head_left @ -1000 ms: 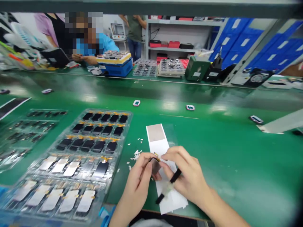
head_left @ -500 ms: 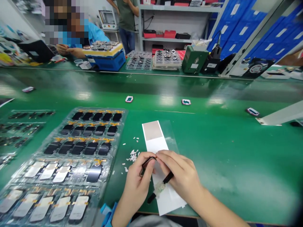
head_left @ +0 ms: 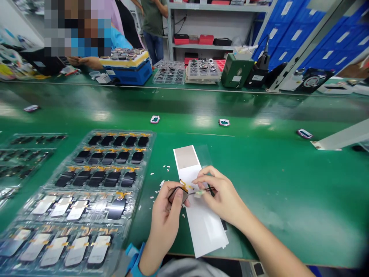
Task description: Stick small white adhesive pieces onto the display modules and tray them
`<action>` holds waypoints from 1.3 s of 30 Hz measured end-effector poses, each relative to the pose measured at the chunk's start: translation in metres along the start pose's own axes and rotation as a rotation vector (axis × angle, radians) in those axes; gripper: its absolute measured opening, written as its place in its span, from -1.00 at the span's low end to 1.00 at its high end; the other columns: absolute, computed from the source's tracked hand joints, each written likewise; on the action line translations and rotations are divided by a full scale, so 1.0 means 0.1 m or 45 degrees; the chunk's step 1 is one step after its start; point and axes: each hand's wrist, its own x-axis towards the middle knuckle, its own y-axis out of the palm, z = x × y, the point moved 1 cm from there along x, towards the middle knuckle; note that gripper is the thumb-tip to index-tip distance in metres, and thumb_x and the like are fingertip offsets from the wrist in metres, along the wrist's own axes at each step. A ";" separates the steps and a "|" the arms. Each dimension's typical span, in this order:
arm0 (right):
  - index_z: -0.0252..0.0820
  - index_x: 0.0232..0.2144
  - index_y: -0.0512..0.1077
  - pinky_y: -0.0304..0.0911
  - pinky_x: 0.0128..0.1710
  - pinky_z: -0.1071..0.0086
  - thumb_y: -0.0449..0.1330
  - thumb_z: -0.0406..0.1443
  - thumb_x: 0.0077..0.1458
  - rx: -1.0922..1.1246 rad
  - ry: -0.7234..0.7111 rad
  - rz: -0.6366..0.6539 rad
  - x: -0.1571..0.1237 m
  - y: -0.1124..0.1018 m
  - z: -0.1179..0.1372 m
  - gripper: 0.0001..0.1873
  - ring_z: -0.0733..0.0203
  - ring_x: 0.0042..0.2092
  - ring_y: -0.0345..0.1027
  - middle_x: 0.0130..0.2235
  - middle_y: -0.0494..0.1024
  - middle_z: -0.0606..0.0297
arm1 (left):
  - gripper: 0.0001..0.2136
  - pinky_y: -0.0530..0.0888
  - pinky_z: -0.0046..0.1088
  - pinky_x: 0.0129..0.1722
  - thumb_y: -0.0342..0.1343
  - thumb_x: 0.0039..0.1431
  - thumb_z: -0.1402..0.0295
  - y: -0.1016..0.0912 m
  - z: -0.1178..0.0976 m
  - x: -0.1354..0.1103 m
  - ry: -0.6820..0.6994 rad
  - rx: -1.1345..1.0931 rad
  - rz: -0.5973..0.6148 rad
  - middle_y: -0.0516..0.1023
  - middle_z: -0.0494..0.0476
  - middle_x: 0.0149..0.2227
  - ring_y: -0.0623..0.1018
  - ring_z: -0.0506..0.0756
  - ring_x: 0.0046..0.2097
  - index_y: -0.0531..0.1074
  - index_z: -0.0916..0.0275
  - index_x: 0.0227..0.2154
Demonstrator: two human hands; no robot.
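Observation:
My left hand point(head_left: 165, 215) pinches a small display module point(head_left: 178, 195) with a dark, rounded face, its thumb lying across it. An orange flex cable point(head_left: 183, 183) sticks up from the module's far edge. My right hand point(head_left: 220, 194) grips thin dark tweezers point(head_left: 209, 189) with a pale wrapped middle; their tip points left at the module's edge, and I cannot tell whether it touches. Below both hands lies a white backing strip point(head_left: 203, 231) with a grey-beige patch at its far end. Small white scraps point(head_left: 161, 184) are scattered left of the strip.
A clear tray point(head_left: 150, 154) of display modules stands at left, beside another tray of small parts point(head_left: 34, 154). Several small framed parts point(head_left: 224, 122) lie along the green belt. Beyond are a blue box point(head_left: 129, 75), clear part trays point(head_left: 169, 73) and a co-worker's hands point(head_left: 86, 61).
The tweezers have swung round in my right hand, from pointing toward me to pointing at the module. The module is turned, showing its face and cable. The belt parts shifted slightly left.

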 end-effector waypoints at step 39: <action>-0.18 -0.51 0.46 0.17 -0.49 0.42 0.32 -0.19 0.05 0.898 0.430 0.112 -0.04 0.13 0.12 -0.78 0.26 -0.47 0.39 -0.50 0.58 0.27 | -0.85 0.25 -0.53 -0.43 -0.11 0.46 0.19 0.03 0.03 -0.10 -0.050 0.023 0.280 0.27 -0.10 -0.46 0.30 -0.03 -0.44 0.17 0.14 -0.16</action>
